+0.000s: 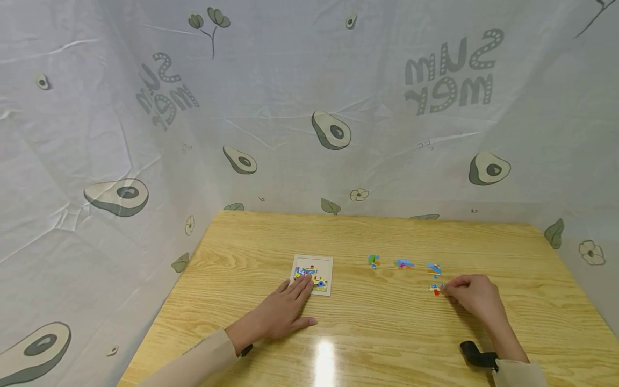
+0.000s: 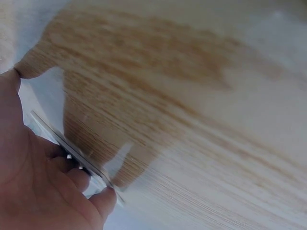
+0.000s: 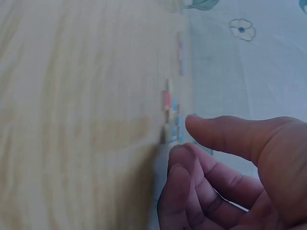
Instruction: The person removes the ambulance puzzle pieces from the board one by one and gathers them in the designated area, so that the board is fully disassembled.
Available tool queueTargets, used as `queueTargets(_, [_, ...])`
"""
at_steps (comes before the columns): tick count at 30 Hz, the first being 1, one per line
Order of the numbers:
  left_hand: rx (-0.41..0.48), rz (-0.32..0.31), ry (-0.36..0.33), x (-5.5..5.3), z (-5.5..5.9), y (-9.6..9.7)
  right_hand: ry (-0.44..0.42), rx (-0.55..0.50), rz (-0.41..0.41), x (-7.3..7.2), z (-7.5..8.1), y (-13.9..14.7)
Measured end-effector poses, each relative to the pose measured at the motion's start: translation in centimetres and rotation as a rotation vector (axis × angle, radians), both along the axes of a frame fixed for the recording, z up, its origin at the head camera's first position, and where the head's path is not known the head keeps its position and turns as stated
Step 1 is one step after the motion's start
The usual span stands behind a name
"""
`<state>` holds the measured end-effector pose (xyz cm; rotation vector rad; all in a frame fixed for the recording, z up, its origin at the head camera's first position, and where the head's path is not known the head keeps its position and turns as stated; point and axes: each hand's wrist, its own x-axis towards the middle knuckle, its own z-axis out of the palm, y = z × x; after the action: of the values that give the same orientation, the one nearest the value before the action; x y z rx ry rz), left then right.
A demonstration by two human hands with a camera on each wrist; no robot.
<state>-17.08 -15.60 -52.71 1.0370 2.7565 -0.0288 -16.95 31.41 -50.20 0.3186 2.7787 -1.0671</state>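
Note:
A square puzzle tray (image 1: 326,269) with a pale frame lies left of the middle of the table, partly filled with colorful pieces. My left hand (image 1: 285,310) rests on its lower left part with fingers extended and the thumb spread on the wood. In the left wrist view, fingers (image 2: 103,201) meet the thin edge of the tray (image 2: 72,149). Far to the right, my right hand (image 1: 476,297) pinches the right side of a red, white and blue puzzle piece (image 1: 435,289) at the tabletop. Thumb and fingertips flank the piece (image 3: 171,110) in the right wrist view.
Three more pieces lie between the tray and my right hand: a green one (image 1: 373,260), a light blue and purple one (image 1: 403,263), and a blue and orange one (image 1: 434,269). A printed white cloth (image 1: 290,177) surrounds the wooden table (image 1: 377,333) at the back and sides.

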Motion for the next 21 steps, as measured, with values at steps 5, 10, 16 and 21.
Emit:
queueTargets(5, [-0.003, -0.002, 0.007, -0.1, 0.1, 0.1, 0.055, -0.01, 0.015, 0.0, 1.1, -0.5])
queueTargets(10, [-0.004, -0.002, 0.007, 0.0, 0.3, 0.3, 0.113, -0.039, 0.047, -0.4, 2.5, -1.9])
queueTargets(16, [0.001, -0.002, 0.007, 0.1, 0.2, 0.3, 0.19, -0.068, 0.115, -1.3, 3.7, -4.8])
queueTargets(21, [0.004, -0.002, 0.005, 0.0, 0.1, 0.1, 0.247, -0.114, 0.165, -2.2, 4.3, -7.7])
